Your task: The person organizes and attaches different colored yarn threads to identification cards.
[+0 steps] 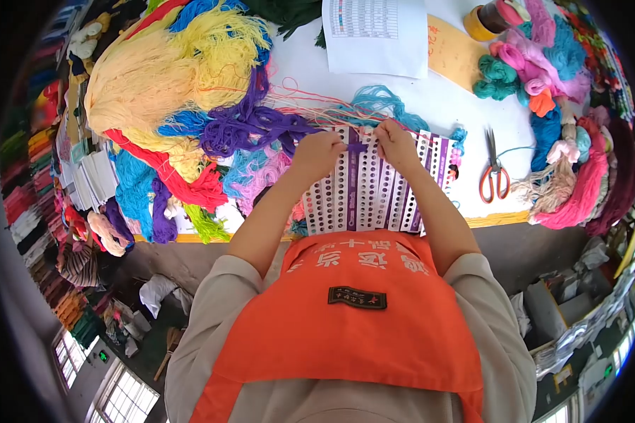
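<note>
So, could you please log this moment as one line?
left hand: pinching purple thread | right hand: on hole card | scissors: lying right

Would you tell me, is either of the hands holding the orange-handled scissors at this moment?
No: the orange-handled scissors lie alone on the white table, while both hands pinch purple thread over the punched card.

Red-handled scissors point(494, 171) lying shut on the white table point(444, 106), blades pointing away. Printed sheet point(375, 34) sitting at the far edge, w/ a yellow paper slip point(455, 53) just beside it and a tape roll point(481, 21) near that. Big pile of pale yellow yarn point(144, 84) spreading over one side, red yarn point(180, 180) trailing under it; teal skeins point(495, 77) and pink yarn point(582, 190) heaping up on the other side.
</note>
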